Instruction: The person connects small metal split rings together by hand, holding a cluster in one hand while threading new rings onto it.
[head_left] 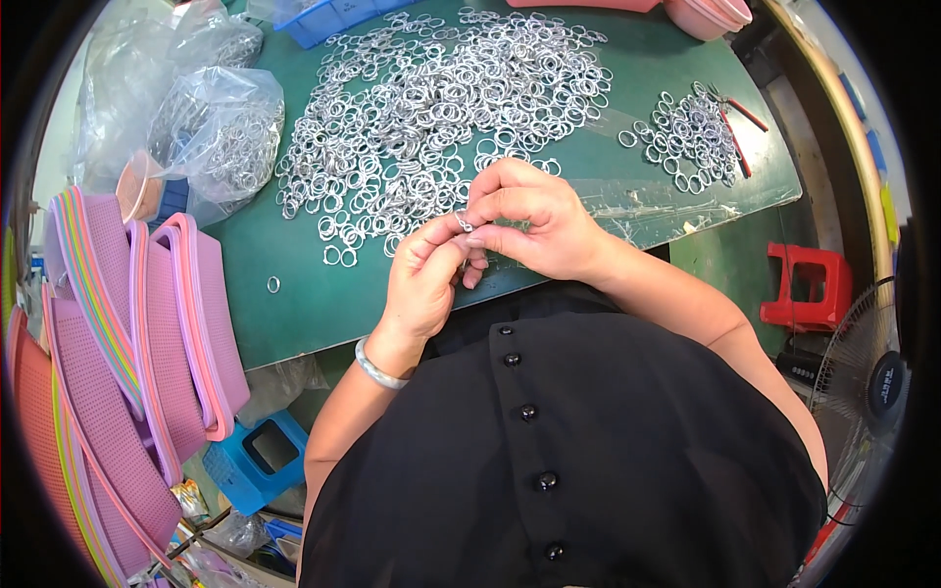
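My left hand [423, 282] and my right hand [537, 218] meet above the near edge of the green table. Fingertips of both are closed in a pinch on a small silver metal ring [465, 223], mostly covered by the fingers; whether it is one ring or linked pieces I cannot tell. Just beyond them spreads a large heap of silver metal rings [441, 108]. A smaller pile of rings [691, 137] lies to the right, with red-handled pliers [742, 147] against its right side. One loose ring [273, 284] rests apart at the left.
Clear plastic bags of rings [230, 147] stand at the far left. Stacked purple and pink baskets [176, 323] crowd the left, above a blue stool [257, 461]. A blue tray [343, 18] and pink bowls [708, 16] sit at the back. A red stool [806, 286] and a fan [863, 363] are at right.
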`<state>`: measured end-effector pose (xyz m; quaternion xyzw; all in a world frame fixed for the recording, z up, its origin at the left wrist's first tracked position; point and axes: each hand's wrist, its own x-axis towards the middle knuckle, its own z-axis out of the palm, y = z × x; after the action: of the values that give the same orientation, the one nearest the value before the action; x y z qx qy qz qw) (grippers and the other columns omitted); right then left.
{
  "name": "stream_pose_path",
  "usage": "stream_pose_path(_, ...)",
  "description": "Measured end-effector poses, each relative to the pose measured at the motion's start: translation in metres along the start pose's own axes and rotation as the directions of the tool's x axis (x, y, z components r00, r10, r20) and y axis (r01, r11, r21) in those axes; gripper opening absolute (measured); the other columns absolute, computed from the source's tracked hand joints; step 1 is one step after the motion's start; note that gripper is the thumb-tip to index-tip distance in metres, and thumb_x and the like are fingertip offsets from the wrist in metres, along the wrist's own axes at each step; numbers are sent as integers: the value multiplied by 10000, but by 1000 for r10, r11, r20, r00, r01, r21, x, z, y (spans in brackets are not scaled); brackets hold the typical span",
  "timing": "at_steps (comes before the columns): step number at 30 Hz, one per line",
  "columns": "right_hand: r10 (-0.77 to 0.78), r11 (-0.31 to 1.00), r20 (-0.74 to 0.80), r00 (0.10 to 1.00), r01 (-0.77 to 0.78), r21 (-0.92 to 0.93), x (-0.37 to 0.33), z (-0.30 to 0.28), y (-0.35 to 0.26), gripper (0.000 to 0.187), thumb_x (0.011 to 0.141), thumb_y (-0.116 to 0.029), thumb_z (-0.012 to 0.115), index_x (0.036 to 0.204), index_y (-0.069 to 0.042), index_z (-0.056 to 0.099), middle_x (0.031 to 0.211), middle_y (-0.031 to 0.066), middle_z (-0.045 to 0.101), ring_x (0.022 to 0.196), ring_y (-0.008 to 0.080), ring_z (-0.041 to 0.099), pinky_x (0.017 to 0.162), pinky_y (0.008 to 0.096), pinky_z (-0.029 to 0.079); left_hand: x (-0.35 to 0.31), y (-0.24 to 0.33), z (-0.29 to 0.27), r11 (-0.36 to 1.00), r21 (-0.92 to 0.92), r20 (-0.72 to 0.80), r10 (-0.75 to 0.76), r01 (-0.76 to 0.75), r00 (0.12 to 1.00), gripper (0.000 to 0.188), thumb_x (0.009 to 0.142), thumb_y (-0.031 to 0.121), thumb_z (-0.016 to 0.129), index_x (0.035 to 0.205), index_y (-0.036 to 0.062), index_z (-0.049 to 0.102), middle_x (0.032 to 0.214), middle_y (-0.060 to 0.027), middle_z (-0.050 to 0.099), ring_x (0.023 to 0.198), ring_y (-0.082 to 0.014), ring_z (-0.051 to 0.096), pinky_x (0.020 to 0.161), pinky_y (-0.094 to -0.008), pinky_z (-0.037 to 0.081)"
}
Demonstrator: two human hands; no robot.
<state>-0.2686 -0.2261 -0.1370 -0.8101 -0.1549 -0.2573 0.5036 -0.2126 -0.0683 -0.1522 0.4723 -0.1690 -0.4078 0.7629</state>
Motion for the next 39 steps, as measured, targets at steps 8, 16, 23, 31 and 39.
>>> stream_pose_path(8, -109, 983, 41, 993, 114, -144, 1, -2, 0, 182, 649, -19, 673, 818, -53, 613, 827, 63, 545, 742, 184, 541, 643, 283, 444, 0, 0, -2, 997, -80, 67, -17, 22, 998, 230, 888, 201, 445, 969, 5, 533, 752, -23, 539, 666, -93, 503, 546, -209, 395)
stream_pose_path(16, 62, 936, -92, 994, -90, -339, 3, -12, 21, 138, 679, -56, 617, 816, -59, 599, 826, 56, 544, 811, 224, 523, 699, 324, 417, 0, 5, -8, 991, -128, 127, -32, 49, 991, 289, 874, 137, 457, 1137, 17, 465, 970, -75, 544, 770, -107, 513, 591, -222, 432)
stream_pose_path(23, 132, 776, 158, 979, -3, -631, 9, 0, 32, 220, 645, -120, 646, 861, -86, 617, 929, 29, 511, 917, 209, 451, 805, 362, 343, -3, 9, -15, 982, -161, 117, -85, 104, 989, 311, 835, 65, 436, 1141, 14, 459, 1001, -119, 543, 780, -136, 541, 564, -226, 457)
stream_pose_path(31, 57, 844, 146, 988, 31, -535, 10, -5, 31, 111, 669, -118, 615, 774, -83, 619, 889, 14, 524, 883, 209, 461, 776, 350, 343, -2, 7, -18, 972, -213, -40, -108, 97, 993, 128, 859, 114, 431, 918, 39, 515, 820, -79, 556, 714, -152, 549, 505, -217, 432)
stream_pose_path(39, 114, 957, 173, 978, -61, -285, 10, -6, 7, 118, 713, -77, 604, 811, -26, 564, 827, 91, 579, 757, 263, 554, 646, 332, 451, 3, 8, -3, 994, -16, -160, -106, 105, 981, 116, 851, 160, 502, 851, 50, 539, 662, -20, 518, 614, -107, 506, 464, -201, 376)
